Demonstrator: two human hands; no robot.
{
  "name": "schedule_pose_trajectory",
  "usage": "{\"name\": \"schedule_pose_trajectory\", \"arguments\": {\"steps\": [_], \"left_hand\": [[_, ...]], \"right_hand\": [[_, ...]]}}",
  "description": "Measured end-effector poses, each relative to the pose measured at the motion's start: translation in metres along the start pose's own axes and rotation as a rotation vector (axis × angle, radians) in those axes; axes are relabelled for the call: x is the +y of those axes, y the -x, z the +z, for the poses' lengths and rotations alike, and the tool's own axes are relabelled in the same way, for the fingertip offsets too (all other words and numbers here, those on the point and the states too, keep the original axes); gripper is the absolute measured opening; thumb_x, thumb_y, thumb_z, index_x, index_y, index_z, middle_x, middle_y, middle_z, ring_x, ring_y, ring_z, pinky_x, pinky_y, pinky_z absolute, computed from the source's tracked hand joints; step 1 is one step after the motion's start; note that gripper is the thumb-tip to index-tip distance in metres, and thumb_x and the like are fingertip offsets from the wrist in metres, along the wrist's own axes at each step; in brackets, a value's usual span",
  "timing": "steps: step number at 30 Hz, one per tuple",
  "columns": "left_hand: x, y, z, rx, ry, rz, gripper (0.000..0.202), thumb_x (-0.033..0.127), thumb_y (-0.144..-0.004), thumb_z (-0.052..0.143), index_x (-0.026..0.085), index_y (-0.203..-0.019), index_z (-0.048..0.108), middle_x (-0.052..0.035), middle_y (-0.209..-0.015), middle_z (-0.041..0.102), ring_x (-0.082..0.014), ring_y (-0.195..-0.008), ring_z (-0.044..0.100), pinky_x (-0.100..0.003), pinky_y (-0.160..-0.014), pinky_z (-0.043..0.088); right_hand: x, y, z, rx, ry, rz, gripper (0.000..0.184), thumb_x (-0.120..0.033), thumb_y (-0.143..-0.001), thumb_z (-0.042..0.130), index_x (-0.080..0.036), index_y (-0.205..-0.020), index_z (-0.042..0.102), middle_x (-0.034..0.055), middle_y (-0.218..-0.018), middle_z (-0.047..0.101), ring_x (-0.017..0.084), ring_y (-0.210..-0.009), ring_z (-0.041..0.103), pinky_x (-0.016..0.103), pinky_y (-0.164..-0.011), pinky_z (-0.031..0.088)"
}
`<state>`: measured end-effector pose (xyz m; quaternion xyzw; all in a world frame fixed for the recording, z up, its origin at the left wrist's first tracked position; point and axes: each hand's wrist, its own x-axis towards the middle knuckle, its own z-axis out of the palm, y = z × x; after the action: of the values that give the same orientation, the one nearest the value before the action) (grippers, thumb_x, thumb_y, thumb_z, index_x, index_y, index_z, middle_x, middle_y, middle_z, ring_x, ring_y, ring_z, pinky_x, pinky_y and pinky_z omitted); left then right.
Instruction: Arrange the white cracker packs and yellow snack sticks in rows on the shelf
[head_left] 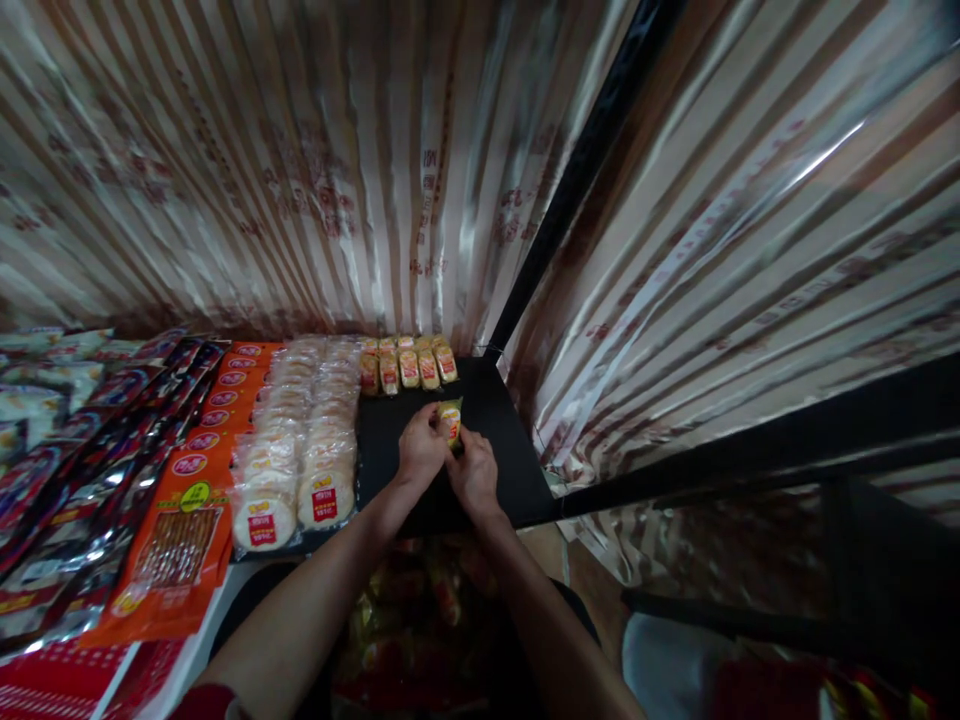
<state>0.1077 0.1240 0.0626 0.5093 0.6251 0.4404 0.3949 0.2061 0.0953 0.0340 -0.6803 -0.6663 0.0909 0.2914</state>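
Both my hands meet over a black shelf surface (495,420). My left hand (420,448) and my right hand (474,472) are closed together on one small yellow snack packet (451,420), held just above the shelf. Behind it, a row of several similar yellow packets (409,366) stands along the back of the shelf. The fingertips are partly hidden behind the packet.
Left of my hands lie two columns of round white cakes in clear wrappers (304,440), then orange sausage packets (196,480) and dark red packets (82,470). Striped foil curtains (300,170) hang behind and to the right. A black post (570,190) marks the corner.
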Motion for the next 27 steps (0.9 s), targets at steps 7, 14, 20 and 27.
{"name": "schedule_pose_trajectory", "arguments": {"steps": [7,14,20,27], "left_hand": [[0.011,-0.030,0.028,-0.014,-0.482,0.366,0.051,0.009,-0.075,0.044,0.013,-0.126,0.049,-0.0092,-0.137,0.046,-0.0250,-0.134,0.026,-0.042,-0.109,0.026],[-0.007,-0.061,0.043,-0.047,-0.806,0.549,0.051,0.020,-0.080,0.045,0.015,-0.131,0.045,-0.0055,-0.149,0.026,-0.0311,-0.139,0.003,-0.054,-0.113,0.010],[-0.025,-0.071,0.038,-0.020,-0.854,0.617,0.050,0.017,-0.082,0.041,0.018,-0.132,0.043,-0.0040,-0.148,0.027,-0.0285,-0.140,0.005,-0.052,-0.113,0.012],[-0.031,-0.070,0.036,0.011,-0.857,0.643,0.054,0.013,-0.079,0.043,0.018,-0.133,0.041,-0.0056,-0.148,0.027,-0.0268,-0.139,0.009,-0.051,-0.112,0.016]], "right_hand": [[0.028,-0.073,0.003,0.063,-0.006,0.244,0.054,-0.042,-0.082,0.048,-0.015,-0.128,0.046,0.0091,-0.104,0.064,0.021,-0.093,0.055,0.029,-0.079,0.041],[0.041,-0.125,0.005,0.049,0.054,0.330,0.048,-0.042,-0.084,0.048,-0.020,-0.127,0.048,0.0092,-0.107,0.064,0.022,-0.097,0.058,0.031,-0.082,0.042],[0.041,-0.147,0.016,-0.010,0.092,0.302,0.049,-0.041,-0.084,0.049,-0.019,-0.128,0.047,0.0110,-0.107,0.064,0.023,-0.098,0.058,0.032,-0.083,0.041],[0.037,-0.153,0.033,0.073,-0.017,0.302,0.050,-0.041,-0.080,0.054,-0.017,-0.123,0.046,0.0096,-0.101,0.066,0.023,-0.094,0.058,0.032,-0.079,0.041]]}}
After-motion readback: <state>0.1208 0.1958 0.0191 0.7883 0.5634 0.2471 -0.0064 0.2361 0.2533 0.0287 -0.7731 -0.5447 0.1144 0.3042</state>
